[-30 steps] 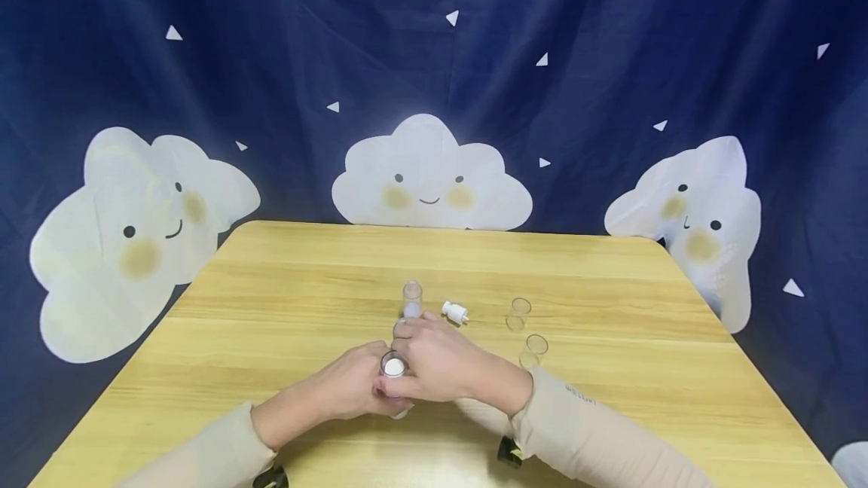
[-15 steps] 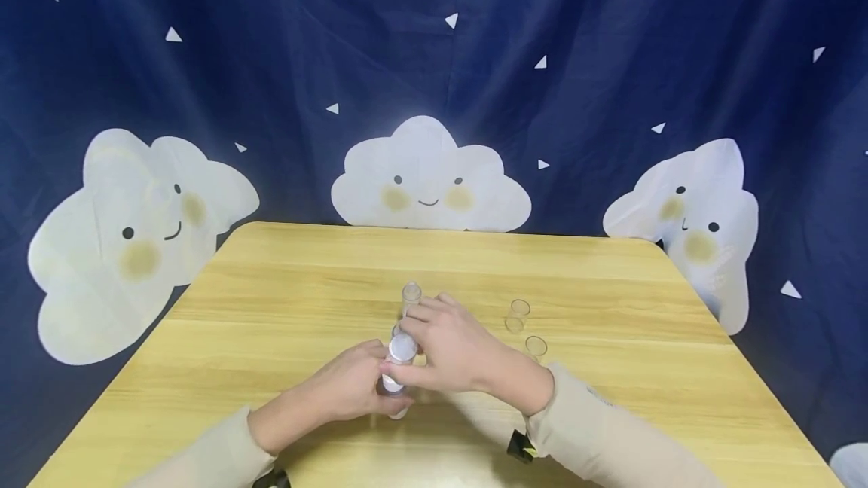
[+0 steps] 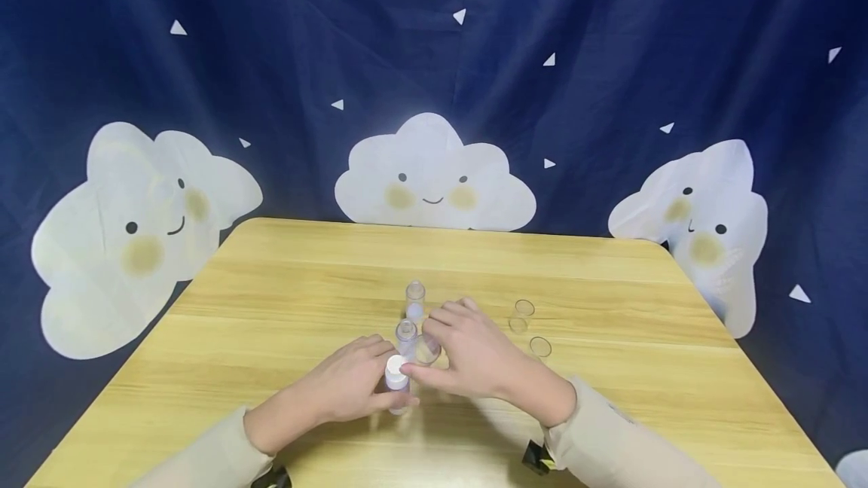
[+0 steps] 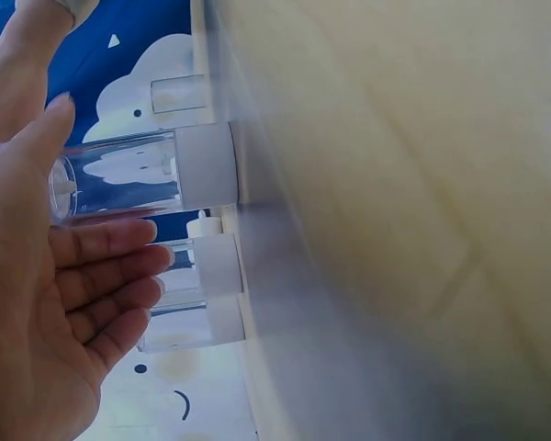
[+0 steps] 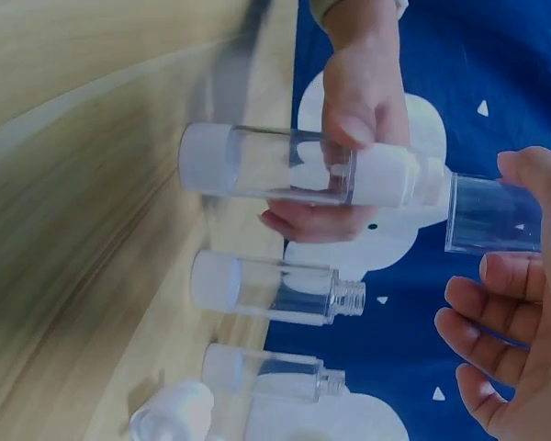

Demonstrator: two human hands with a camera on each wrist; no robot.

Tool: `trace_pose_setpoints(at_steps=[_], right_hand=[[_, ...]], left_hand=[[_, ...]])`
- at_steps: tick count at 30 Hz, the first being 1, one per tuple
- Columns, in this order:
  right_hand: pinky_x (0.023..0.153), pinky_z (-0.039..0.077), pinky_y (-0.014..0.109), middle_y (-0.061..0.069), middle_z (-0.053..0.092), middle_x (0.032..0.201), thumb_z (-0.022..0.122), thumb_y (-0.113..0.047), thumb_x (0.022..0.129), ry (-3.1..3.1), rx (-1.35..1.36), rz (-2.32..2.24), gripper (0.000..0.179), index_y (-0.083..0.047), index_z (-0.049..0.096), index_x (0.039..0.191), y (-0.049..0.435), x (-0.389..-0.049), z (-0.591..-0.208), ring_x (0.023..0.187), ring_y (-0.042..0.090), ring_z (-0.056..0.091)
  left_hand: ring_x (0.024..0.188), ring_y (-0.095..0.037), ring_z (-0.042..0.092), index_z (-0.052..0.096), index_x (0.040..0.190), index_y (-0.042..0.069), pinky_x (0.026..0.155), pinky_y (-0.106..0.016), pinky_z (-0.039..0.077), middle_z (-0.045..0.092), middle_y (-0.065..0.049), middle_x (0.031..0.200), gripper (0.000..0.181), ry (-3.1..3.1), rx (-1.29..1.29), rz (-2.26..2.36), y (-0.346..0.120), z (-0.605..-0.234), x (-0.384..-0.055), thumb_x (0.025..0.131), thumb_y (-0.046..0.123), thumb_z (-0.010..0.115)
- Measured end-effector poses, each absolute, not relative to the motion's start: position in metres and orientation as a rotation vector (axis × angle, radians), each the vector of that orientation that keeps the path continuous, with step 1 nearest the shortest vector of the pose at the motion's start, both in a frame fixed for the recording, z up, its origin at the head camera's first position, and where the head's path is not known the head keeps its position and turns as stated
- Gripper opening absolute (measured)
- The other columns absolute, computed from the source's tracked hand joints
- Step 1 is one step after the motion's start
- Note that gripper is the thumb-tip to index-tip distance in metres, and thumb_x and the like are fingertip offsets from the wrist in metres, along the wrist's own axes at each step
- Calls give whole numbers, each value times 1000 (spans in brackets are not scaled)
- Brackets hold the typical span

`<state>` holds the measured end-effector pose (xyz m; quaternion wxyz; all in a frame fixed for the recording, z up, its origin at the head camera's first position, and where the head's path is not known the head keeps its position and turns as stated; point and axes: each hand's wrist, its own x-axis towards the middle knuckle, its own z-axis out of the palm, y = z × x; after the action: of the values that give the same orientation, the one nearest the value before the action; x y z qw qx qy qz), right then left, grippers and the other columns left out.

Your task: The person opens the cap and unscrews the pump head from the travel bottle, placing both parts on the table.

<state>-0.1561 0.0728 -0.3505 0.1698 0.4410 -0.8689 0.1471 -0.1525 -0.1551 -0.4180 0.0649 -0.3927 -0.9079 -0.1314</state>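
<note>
My left hand [image 3: 342,381] holds a clear bottle [image 5: 280,165] with a white base, upright on the table. A white pump top [image 5: 390,175] sits on this bottle, its upper part bare. Thumb and fingers lie on opposite sides of the bottle in the right wrist view. Just to the right, my right hand [image 3: 471,352] pinches a clear cylindrical cap [image 5: 496,213] between thumb and fingers, slightly apart from the pump top. Two open-necked clear bottles, a nearer bottle [image 3: 407,337] and a farther bottle [image 3: 415,301], stand behind the held one.
Two clear caps, a back cap [image 3: 522,316] and a front cap [image 3: 540,347], stand on the wooden table [image 3: 271,285] at the right. A loose white pump top [image 5: 173,413] lies beside the bottles. A dark blue curtain [image 3: 291,59] hangs behind.
My right hand has moved right with the clear cap, away from the bottle's top. The white pump top now shows uncovered. My left hand has stayed around the bottle.
</note>
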Motion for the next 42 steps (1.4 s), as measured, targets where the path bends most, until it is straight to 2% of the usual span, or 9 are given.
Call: trace_pose_setpoints(at_steps=[5,11,19,24,30,34,37,42], right_hand=[[74,40,28,-15,43,72,59,-59,89,-2443,1216,431,40,-22,51,75,82,-156,-355,72,8,45],[74,39,28,-15,42,71,60,-60,88,-2442,1176,465,42,-22,48,75,92,-156,-361,71,8,44],[73,38,30,-14,50,77,59,-63,87,-2483,1095,475,45,-24,42,73,104,-154,-364,81,10,52],[78,41,35,-15,51,81,60,-62,87,-2518,1050,479,42,-24,48,76,112,-153,-365,88,10,55],[77,38,34,-15,48,78,60,-63,87,-2555,1009,461,43,-24,48,74,120,-149,-368,84,10,53],[88,44,46,-14,48,78,58,-64,87,-2596,989,427,44,-24,48,74,123,-146,-372,84,11,53],[93,43,54,-14,48,76,58,-64,88,-2618,985,405,44,-24,48,74,126,-144,-376,84,12,54],[92,42,51,-15,45,73,58,-65,88,-2648,986,391,44,-23,48,74,129,-143,-383,77,11,50]], left_hand=[[81,-7,51,64,93,19,81,-31,49,56,12,86,46,-2723,-1178,-377,-156,-417,-152,92,63,51],[83,-9,53,65,89,14,79,-29,50,61,5,90,51,-2696,-1138,-378,-156,-417,-151,92,63,52],[87,-11,55,67,90,14,81,-31,51,64,3,94,52,-2729,-1114,-413,-157,-418,-152,90,64,54],[86,-11,54,66,89,15,82,-32,51,63,3,93,53,-2741,-1125,-415,-158,-418,-152,89,67,53],[92,-11,53,67,93,14,87,-32,49,62,4,96,54,-2711,-1132,-372,-158,-418,-153,89,67,53],[94,-12,53,66,94,14,90,-33,48,62,4,97,57,-2691,-1130,-347,-158,-418,-153,89,68,51],[92,-11,52,67,96,15,90,-33,48,61,5,96,60,-2681,-1134,-337,-159,-419,-154,87,72,50],[92,-10,51,67,99,16,88,-32,48,61,7,96,63,-2674,-1140,-345,-159,-419,-155,84,75,50]])
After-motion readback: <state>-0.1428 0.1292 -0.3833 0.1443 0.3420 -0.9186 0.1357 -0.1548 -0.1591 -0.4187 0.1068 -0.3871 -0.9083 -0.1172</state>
